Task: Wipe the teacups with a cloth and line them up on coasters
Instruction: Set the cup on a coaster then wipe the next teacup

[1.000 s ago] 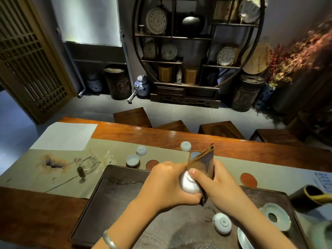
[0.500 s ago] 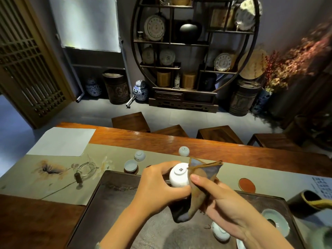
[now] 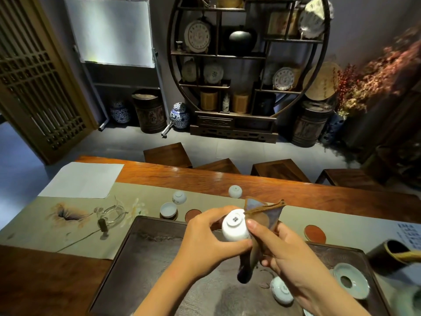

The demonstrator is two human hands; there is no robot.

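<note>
My left hand [image 3: 205, 238] holds a small white teacup [image 3: 234, 228] with its base turned up toward me. My right hand [image 3: 287, 254] presses a brown cloth [image 3: 262, 224] against the cup's side, the cloth's tail hanging below. On the runner, one upright cup [image 3: 168, 210] sits on a coaster. Two inverted cups [image 3: 179, 197] [image 3: 235, 191] stand further back. Bare red-brown coasters [image 3: 193, 215] [image 3: 315, 233] lie on the runner. Another inverted cup [image 3: 281, 293] rests on the dark tea tray [image 3: 141, 258].
A glass pitcher [image 3: 111, 214] lies on the painted runner at the left, white paper [image 3: 82, 180] behind it. A celadon saucer [image 3: 350, 283] sits on the tray's right, a dark holder [image 3: 391, 254] beyond it. Wooden stools [image 3: 168, 155] line the table's far side.
The cup has been lifted and turned so that its base faces me. The cloth has shifted from over the cup to its right side, and the view has tilted up a little.
</note>
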